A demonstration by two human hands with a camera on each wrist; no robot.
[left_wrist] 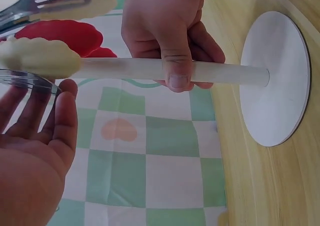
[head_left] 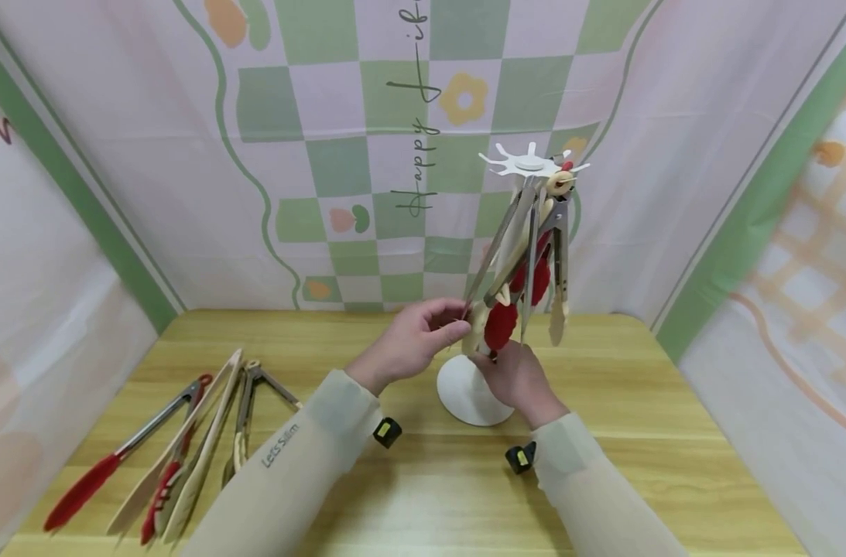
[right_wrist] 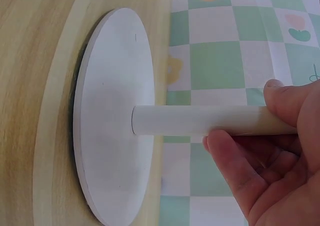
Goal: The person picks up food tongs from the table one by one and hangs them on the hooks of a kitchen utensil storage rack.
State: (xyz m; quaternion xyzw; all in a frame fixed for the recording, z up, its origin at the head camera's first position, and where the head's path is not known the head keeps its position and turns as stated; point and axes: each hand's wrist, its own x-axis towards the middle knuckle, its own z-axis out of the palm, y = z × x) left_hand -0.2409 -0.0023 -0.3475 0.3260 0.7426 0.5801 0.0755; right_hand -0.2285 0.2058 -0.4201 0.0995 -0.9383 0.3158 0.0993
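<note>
My right hand (head_left: pixel 516 379) grips the white pole of a utensil stand (head_left: pixel 473 398), low down above its round base. In the right wrist view the thumb and fingers lie on opposite sides of the pole (right_wrist: pixel 195 120). Several tongs hang from the hooked white top (head_left: pixel 530 164), among them red-tipped tongs (head_left: pixel 501 326) and cream-tipped tongs (left_wrist: pixel 40 58). My left hand (head_left: pixel 416 336) is at the lower ends of the hanging tongs. Its loosely bent fingers touch the rounded tip of metal tongs (left_wrist: pixel 30 79); the thumb stands apart from the metal.
On the left of the wooden table (head_left: pixel 604 495) lie more tongs: red-tipped tongs (head_left: pixel 84 491), long cream tongs (head_left: pixel 203 464) and metal tongs with pale tips (head_left: pixel 244 410). A checked cloth backdrop (head_left: pixel 395 166) rises behind the table, with cloth walls at both sides.
</note>
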